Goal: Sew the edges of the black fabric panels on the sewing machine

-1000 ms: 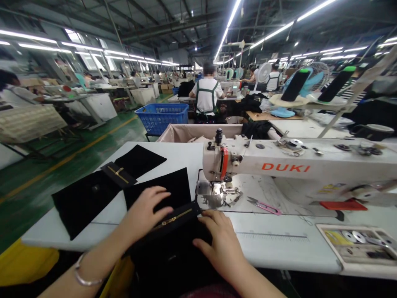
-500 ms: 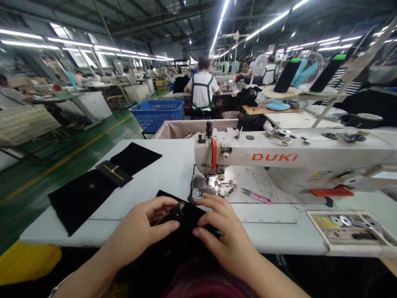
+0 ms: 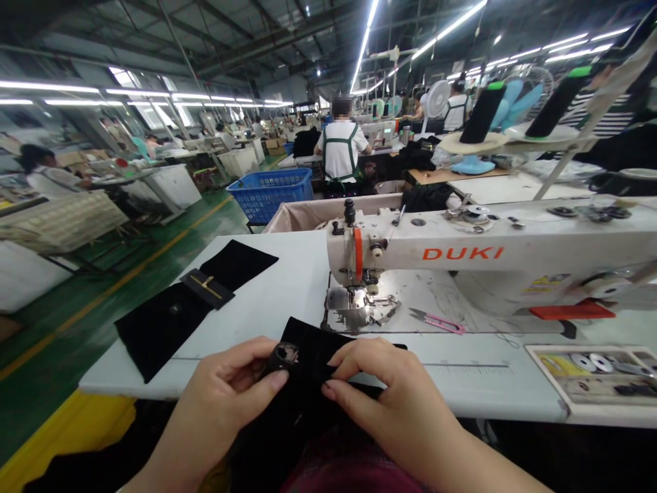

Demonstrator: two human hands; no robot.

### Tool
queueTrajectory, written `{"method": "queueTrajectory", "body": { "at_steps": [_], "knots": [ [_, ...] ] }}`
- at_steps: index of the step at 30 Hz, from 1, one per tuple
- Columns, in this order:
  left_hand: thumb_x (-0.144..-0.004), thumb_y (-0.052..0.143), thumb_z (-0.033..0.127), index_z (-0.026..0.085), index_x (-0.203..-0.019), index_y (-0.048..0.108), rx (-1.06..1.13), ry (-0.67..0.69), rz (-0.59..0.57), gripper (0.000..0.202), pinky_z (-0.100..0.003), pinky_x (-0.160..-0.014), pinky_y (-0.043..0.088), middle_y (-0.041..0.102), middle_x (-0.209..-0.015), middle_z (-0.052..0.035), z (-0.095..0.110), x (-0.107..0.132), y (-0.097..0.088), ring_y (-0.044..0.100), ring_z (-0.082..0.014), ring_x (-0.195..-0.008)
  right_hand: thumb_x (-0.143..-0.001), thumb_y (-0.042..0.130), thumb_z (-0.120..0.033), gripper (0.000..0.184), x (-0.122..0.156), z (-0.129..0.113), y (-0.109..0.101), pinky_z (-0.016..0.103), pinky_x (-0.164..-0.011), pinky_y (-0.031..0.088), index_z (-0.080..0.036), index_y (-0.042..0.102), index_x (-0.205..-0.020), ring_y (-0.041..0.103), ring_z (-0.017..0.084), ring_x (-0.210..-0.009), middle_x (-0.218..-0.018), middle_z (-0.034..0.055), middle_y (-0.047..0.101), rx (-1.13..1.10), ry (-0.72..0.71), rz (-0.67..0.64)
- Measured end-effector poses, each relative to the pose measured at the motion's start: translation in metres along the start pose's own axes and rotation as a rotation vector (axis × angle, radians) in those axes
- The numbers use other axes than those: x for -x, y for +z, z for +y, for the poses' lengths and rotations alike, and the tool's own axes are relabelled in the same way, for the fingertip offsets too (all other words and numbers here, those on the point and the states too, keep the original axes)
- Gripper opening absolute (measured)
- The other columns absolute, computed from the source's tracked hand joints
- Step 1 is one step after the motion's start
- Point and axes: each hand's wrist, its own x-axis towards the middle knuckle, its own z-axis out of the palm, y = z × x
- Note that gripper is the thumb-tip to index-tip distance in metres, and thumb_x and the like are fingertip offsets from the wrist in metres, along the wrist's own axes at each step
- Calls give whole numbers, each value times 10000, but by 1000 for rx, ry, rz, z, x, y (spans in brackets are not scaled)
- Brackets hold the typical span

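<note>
Pinching black fabric (image 3: 311, 356), hands (image 3: 230, 394) (image 3: 393, 394) curled, thumbs (image 3: 267, 389) inward

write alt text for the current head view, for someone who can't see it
A person's left hand and right hand hold black fabric at the near edge of a white sewing table. To the left lies another black piece with a gold zipper; beyond the hands, to the right, are a white DUKI sewing machine and pink-handled snips.

Left hand (image 3: 228, 390) pinching, right hand (image 3: 393, 387) pinching, forearms (image 3: 485, 455) angled inward
</note>
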Motion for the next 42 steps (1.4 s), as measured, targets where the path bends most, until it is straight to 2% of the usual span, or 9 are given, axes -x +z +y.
{"method": "queueTrajectory", "body": {
  "at_steps": [10,17,25,29,33,35,37,40,42],
  "knots": [
    [-779,784,296,184,-885,750,14,-17,55,158,-213,-739,547,716,-864,-28,0,3,1,661,-171,-810,-766,770,-127,177,-2,-6,0,267,-708,469,-226,629,-728,653,132,-737,-832,-60,725,-19,90,-32],
    [-715,863,246,215,-951,670,145,-53,152,306,-198,-827,542,723,-924,-1,2,2,4,683,-149,-875,-750,732,-49,219,-5,-13,2,220,-635,424,-217,594,-729,584,98,-677,-730,-86,655,-66,176,-23],
    [-726,850,268,227,-1059,534,388,-169,29,461,-292,-755,557,689,-923,-5,18,-3,12,689,-193,-830,-752,679,46,265,-8,-13,1,209,-704,448,-218,678,-781,593,89,-746,-776,-70,656,-187,107,-65],
    [-755,829,257,226,-1012,508,293,-114,62,412,-250,-780,527,681,-918,11,11,-4,10,664,-156,-856,-774,686,55,310,-8,-13,-2,204,-747,482,-240,771,-818,633,92,-786,-801,-48,676,-303,112,-110],
    [-797,784,247,231,-982,491,130,-65,-37,347,-230,-756,514,674,-906,19,19,-7,-5,658,-141,-841,-851,637,-4,303,-7,-19,-8,191,-705,521,-242,798,-947,653,97,-773,-871,-19,694,-436,164,-314],
    [-791,777,248,227,-977,501,-1,-39,-112,334,-232,-745,508,671,-883,16,28,-16,-15,663,-146,-833,-911,538,-22,346,-6,-19,-7,189,-682,533,-225,771,-1068,653,90,-744,-929,0,701,-422,72,-406],
    [-771,771,260,218,-976,514,-124,-38,-199,331,-244,-722,504,670,-856,7,34,-30,-21,669,-163,-819,-939,493,-43,356,-6,-11,-1,193,-674,528,-206,724,-1157,644,94,-739,-970,15,699,-249,-150,-412],
    [-743,725,282,205,-948,521,-301,-19,-314,299,-254,-659,497,664,-789,10,24,-62,-16,668,-175,-746,-988,506,-140,239,-12,15,13,231,-611,482,-190,688,-1133,592,131,-715,-916,21,681,274,-548,-376],
    [-724,693,261,201,-933,526,-415,23,-330,275,-244,-607,477,639,-709,33,5,-88,-3,648,-168,-672,-1012,502,-195,180,-20,36,22,269,-606,461,-196,681,-1019,576,166,-757,-910,25,663,574,-679,-388]
  ]
}}
